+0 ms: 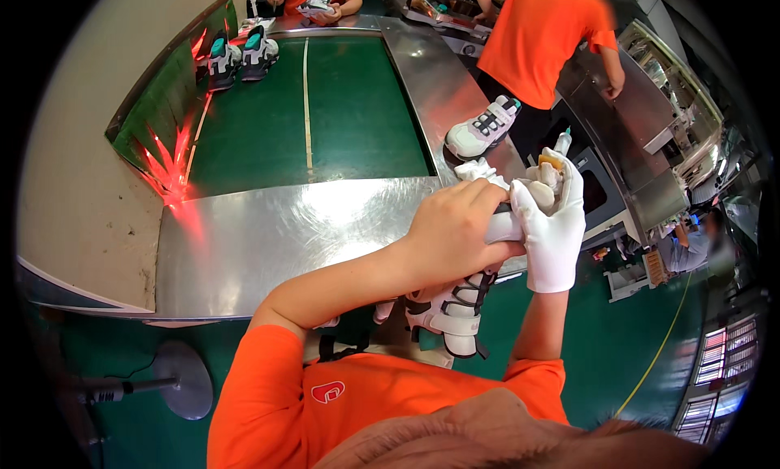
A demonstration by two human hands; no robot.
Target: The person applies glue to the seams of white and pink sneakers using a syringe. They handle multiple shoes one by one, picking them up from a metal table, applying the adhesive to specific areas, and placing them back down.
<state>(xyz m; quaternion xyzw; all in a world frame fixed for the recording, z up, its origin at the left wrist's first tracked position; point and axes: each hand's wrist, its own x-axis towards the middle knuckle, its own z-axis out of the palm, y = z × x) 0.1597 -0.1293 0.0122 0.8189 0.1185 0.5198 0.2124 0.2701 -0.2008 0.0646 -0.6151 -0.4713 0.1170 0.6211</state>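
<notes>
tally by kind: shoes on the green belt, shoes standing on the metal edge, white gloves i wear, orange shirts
Shoes on green belt: 2
Shoe on metal edge: 1
White glove, on right hand: 1
Orange shirts, yours included: 3
Total: 7

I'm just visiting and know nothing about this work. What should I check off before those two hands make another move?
1. Left fingers on the pale rounded item: ok, closed around it.
2. Right fingers around the pale bundle: ok.
3. Both hands gloved: not ok; only the right wears a white glove.
4. Slim tube capped: cannot tell; its tip is too small.
5. Shoe on the metal ledge clear of both hands: ok, neither touches it.
6. Strapped shoe firmly supported: cannot tell.
</notes>
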